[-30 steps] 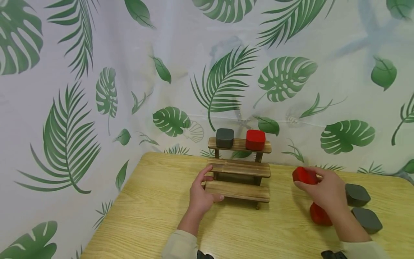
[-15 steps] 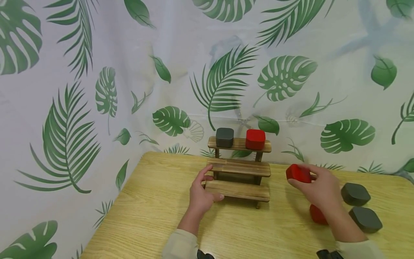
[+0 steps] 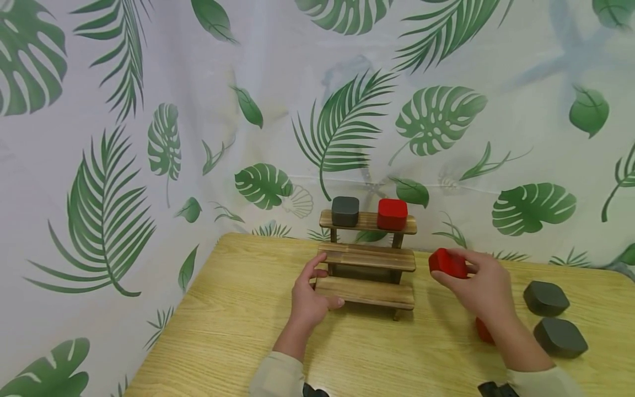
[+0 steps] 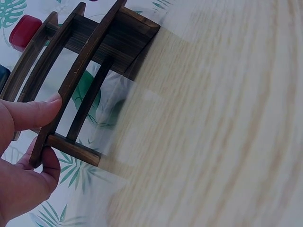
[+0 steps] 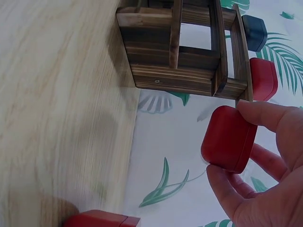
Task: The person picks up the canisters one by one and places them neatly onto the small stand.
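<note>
Red block [image 3: 448,263] pinched by right hand [image 3: 483,289] fingers, left hand [image 3: 307,300] gripping wooden rack [image 3: 367,259]

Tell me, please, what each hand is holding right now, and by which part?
The right hand pinches a red block by its opposite sides, off the table. The left hand grips the wooden stepped rack at its bottom step's left end.

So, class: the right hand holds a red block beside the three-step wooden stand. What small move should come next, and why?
Probably carry the red block a little further left and set it on the middle step. The right hand holds it level with that bare step, the top step already carries two blocks, and the left hand steadies the stand.
</note>
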`<action>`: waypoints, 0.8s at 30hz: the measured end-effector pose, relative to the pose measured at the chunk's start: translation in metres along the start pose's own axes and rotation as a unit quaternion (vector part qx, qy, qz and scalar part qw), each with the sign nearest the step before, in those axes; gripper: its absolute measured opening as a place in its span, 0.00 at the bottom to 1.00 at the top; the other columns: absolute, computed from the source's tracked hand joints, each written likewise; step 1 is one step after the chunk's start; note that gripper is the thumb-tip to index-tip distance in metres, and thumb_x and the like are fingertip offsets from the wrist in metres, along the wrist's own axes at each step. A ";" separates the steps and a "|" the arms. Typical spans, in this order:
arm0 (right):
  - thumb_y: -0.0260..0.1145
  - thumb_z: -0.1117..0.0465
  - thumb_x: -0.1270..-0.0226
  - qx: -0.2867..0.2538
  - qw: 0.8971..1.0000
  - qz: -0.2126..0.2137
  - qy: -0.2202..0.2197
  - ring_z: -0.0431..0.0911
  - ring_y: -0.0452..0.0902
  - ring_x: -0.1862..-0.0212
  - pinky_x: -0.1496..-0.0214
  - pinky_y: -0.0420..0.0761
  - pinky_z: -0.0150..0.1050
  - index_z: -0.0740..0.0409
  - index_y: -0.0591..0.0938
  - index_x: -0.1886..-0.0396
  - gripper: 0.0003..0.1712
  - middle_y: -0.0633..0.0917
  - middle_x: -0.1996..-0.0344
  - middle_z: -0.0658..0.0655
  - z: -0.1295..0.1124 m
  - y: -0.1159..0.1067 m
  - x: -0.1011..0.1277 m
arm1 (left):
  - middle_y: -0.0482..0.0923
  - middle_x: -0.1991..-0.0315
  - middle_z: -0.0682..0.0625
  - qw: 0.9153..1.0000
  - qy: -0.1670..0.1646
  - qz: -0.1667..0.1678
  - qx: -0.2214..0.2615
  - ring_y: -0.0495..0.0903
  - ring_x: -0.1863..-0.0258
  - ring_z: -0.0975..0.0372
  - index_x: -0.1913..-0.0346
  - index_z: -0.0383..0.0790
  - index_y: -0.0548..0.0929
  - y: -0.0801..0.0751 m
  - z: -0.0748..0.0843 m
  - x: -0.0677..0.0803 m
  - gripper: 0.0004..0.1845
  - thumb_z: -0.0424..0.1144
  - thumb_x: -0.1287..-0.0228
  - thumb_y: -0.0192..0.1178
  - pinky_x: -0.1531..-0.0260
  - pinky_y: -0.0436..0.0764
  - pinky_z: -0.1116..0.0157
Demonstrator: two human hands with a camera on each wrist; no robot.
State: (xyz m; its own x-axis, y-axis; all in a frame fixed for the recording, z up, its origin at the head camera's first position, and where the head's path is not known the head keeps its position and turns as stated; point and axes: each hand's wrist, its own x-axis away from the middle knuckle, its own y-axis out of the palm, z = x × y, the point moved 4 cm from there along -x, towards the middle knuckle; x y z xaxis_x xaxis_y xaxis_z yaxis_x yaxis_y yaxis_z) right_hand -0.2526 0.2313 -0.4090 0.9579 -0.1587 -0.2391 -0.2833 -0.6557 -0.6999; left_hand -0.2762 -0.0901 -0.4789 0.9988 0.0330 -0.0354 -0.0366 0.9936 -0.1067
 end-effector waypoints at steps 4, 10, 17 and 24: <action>0.77 0.46 0.41 -0.008 1.000 0.009 -0.008 0.68 0.77 0.48 0.59 0.82 0.58 0.60 0.80 0.37 0.37 0.76 0.45 0.70 -0.004 0.002 0.001 | 0.73 0.46 0.48 1.000 -0.001 0.000 0.002 0.69 0.51 0.47 0.33 0.67 0.74 0.000 0.000 0.000 0.55 0.15 0.62 0.76 0.75 0.80 0.62; 0.78 0.47 0.43 -0.016 0.999 0.029 -0.037 0.69 0.79 0.51 0.58 0.82 0.59 0.60 0.82 0.40 0.34 0.78 0.47 0.69 -0.013 0.006 0.002 | 0.73 0.46 0.47 1.000 0.000 0.003 0.001 0.69 0.51 0.47 0.33 0.67 0.74 0.000 -0.001 -0.001 0.55 0.15 0.63 0.76 0.75 0.80 0.61; 0.77 0.47 0.42 -0.024 0.998 0.035 -0.050 0.68 0.78 0.51 0.60 0.83 0.58 0.59 0.82 0.39 0.34 0.79 0.46 0.68 -0.022 0.010 0.001 | 0.72 0.46 0.46 1.000 0.001 0.000 0.004 0.69 0.52 0.47 0.33 0.66 0.74 0.000 -0.003 -0.001 0.55 0.15 0.63 0.76 0.76 0.79 0.62; 0.78 0.47 0.43 -0.036 0.997 0.038 -0.058 0.68 0.78 0.51 0.60 0.83 0.58 0.59 0.82 0.40 0.34 0.79 0.46 0.67 -0.031 0.014 0.001 | 0.72 0.46 0.46 1.000 0.002 -0.003 0.005 0.68 0.52 0.47 0.33 0.67 0.74 0.000 -0.001 -0.001 0.55 0.15 0.62 0.76 0.76 0.79 0.62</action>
State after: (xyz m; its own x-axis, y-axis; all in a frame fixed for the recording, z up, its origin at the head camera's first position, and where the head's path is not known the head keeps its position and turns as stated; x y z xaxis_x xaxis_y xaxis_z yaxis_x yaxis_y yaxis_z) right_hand -0.2538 0.1986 -0.3981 0.9208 -0.1272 -0.3688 -0.3475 -0.6969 -0.6273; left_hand -0.2768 -0.0903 -0.4800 0.9989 0.0270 -0.0396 -0.0307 0.9948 -0.0972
